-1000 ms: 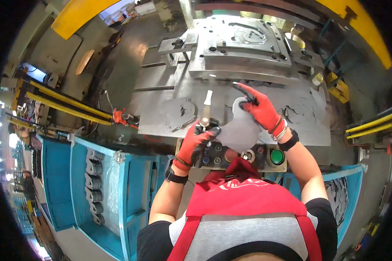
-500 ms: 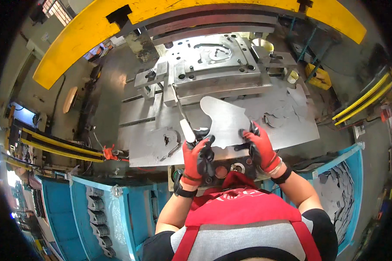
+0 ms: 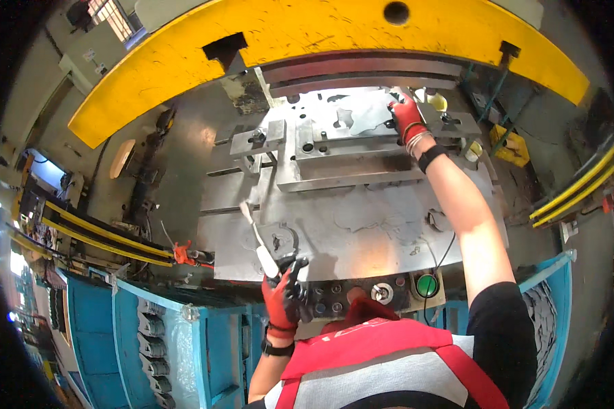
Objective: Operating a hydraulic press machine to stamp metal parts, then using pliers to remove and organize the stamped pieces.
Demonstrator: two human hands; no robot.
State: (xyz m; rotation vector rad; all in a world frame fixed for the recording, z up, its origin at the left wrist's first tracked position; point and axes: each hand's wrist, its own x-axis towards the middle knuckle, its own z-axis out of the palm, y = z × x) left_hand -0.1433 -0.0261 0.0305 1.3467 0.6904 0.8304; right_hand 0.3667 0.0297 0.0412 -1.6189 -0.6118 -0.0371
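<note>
My left hand (image 3: 283, 296), in a red and black glove, is closed around the white handle of a slim brush (image 3: 266, 260). The brush points up and away over the near part of the metal table (image 3: 314, 252). Reaching far forward, my gloved right hand (image 3: 406, 117) is at the right edge of a flat, irregular metal sheet (image 3: 372, 112), with its fingers closed on that edge. The sheet lies over the top of a steel die block (image 3: 355, 146). Glare hides part of its outline, and the glove covers its right end.
A heavy yellow press beam (image 3: 341, 34) spans above the die. Clamp blocks (image 3: 252, 143) flank it. A cut metal scrap (image 3: 280, 238) lies on the table's left. A panel with a green button (image 3: 426, 285) is at the near edge, between blue bins (image 3: 160, 293) of stacked parts.
The metal sheet has gone from between both hands near me onto the die, carried forward by my right hand. My left hand has moved back and left, still holding the brush.
</note>
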